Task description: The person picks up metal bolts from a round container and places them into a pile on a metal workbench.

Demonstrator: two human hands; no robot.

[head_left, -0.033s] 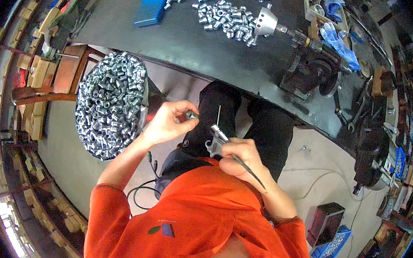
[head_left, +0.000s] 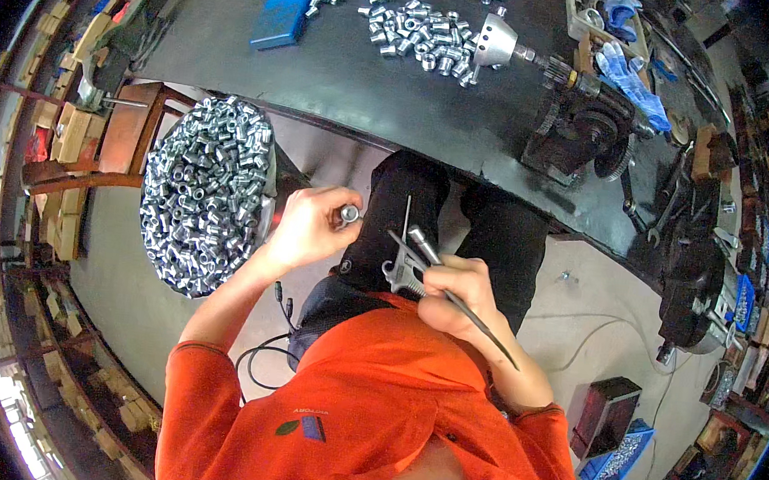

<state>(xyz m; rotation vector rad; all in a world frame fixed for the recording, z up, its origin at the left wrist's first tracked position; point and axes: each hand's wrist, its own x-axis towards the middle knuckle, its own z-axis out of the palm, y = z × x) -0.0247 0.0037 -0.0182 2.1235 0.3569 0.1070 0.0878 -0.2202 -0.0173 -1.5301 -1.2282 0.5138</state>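
Observation:
My left hand (head_left: 311, 224) is closed, gripping a small shiny metal fitting (head_left: 349, 213) between thumb and fingers, its round open end facing up. To the right, my right hand (head_left: 460, 294) is closed around a slim dark tool (head_left: 484, 329) whose tapered tail reaches back over the wrist. A shiny metal cylinder (head_left: 418, 235) sticks out ahead of these fingers; whether it belongs to the tool is unclear. A grey air blow gun (head_left: 400, 272) with a thin upright nozzle rests at my lap, partly behind the right hand.
A heaped container of metal fittings (head_left: 201, 196) stands at left beside a wooden chair (head_left: 131, 131). On the dark workbench (head_left: 325, 88) are more loose fittings (head_left: 416, 32), a blue block (head_left: 286, 5), a black geared machine (head_left: 586, 134) and blue gloves (head_left: 632, 79). A blue bin (head_left: 617, 457) sits lower right.
In my left hand the fitting has turned and now shows its open end. My right hand and its tool have moved slightly right, away from the blow gun.

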